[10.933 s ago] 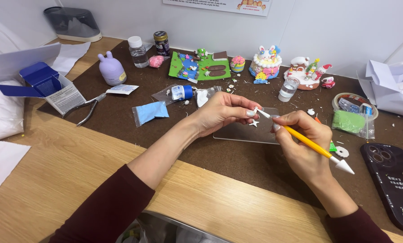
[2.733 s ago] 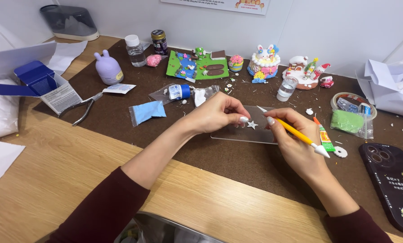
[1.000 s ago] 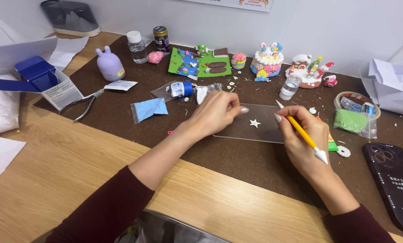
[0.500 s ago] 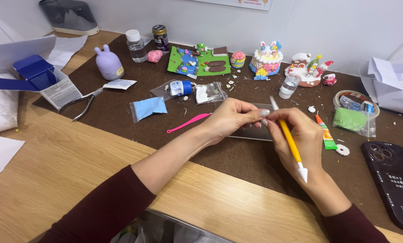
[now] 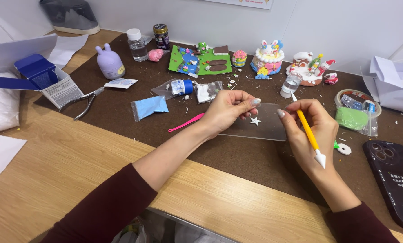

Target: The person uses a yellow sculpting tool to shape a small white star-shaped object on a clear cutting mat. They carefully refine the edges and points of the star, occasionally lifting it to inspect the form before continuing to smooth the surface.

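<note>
Left hand [image 5: 226, 110] fingers pinched on sheet [image 5: 260, 128] top edge, mid-mat [image 5: 120, 103]. Star [image 5: 255, 120] on sheet near my fingertips: tiny, soft, likely fragile; lift by edges. Right hand [image 5: 307, 130] fingers closed round yellow tool [image 5: 309, 139]; sheet thin, stiff, slippery.

Bright, even overhead light, soft shadows under the hands, sharp focus, slight wide-angle edge bending.
</note>
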